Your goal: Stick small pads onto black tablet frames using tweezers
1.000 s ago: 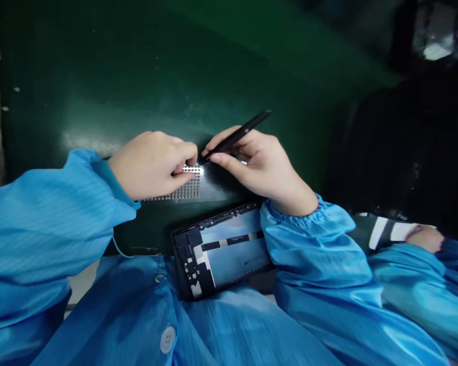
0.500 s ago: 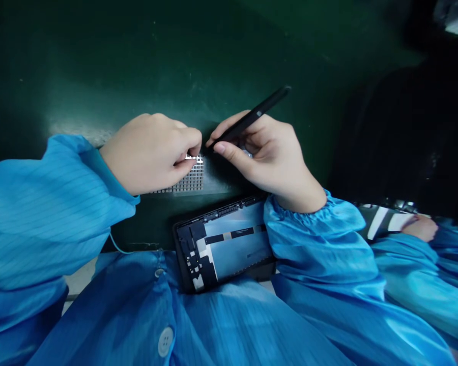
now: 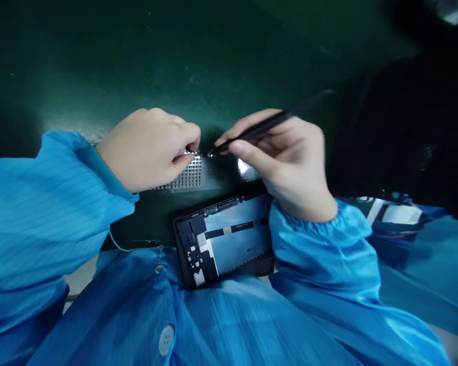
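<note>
My left hand [image 3: 152, 145] is closed, thumb and forefinger pinched at the upper edge of a sheet of small grey squares [image 3: 191, 175]. Whatever sits right between those fingertips is mostly hidden. In my right hand [image 3: 286, 157], held like a pen, is a slim black pen-shaped tool [image 3: 265, 124], blurred at its rear end. Its tip points down and left, a short gap from my left fingertips. Below both hands an opened tablet [image 3: 232, 249] lies tilted at the table's near edge, with a bluish panel, a black strip and small parts showing.
The hands work over a dark green table top [image 3: 198, 61]. A shiny silver item [image 3: 247, 170] lies beside my right thumb. At the right are a large dark shape [image 3: 397, 132], white pieces [image 3: 400, 214] and another person's blue sleeve [image 3: 438, 259].
My right hand has moved right with the black tool, which leans lower, and the silver item shows more. My left hand has hardly moved. The other person's hand is no longer visible.
</note>
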Demonstrator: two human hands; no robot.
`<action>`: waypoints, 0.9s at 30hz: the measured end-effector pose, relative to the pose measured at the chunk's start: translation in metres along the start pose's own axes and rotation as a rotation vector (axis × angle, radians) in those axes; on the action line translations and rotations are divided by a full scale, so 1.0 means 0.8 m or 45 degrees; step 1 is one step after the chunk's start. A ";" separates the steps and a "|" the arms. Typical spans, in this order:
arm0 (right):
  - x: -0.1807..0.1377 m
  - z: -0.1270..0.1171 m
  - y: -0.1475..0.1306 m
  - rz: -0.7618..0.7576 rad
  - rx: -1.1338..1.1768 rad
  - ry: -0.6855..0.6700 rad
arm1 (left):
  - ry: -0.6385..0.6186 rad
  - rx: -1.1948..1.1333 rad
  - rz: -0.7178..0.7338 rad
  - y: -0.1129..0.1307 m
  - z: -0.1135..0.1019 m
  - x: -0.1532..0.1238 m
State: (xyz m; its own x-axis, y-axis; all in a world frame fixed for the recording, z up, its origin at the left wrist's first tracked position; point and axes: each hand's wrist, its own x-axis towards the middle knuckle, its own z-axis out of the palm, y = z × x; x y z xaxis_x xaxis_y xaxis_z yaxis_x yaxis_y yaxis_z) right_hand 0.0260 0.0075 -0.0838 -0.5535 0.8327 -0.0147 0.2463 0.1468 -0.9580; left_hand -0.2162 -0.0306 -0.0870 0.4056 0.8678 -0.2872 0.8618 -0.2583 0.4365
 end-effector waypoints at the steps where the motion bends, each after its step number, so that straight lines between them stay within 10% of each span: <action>1: -0.021 0.007 -0.007 0.033 0.052 0.102 | 0.002 0.009 0.010 0.000 0.000 -0.001; 9: -0.164 0.100 -0.005 -0.023 -0.021 0.653 | 0.068 0.082 0.037 -0.005 0.007 0.000; 20: -0.162 0.103 -0.001 -0.158 -0.226 0.551 | 0.110 0.072 0.017 -0.008 0.011 0.000; 27: -0.074 0.033 -0.012 -0.073 -0.365 0.159 | 0.089 0.070 0.011 -0.009 0.010 0.001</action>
State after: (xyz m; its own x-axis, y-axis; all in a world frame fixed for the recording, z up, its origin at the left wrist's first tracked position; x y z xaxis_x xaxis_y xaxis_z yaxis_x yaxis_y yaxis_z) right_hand 0.0353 -0.0570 -0.0811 -0.4755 0.8752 0.0892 0.4413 0.3250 -0.8365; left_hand -0.2193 -0.0315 -0.0974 0.3926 0.8923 -0.2228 0.8745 -0.2871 0.3910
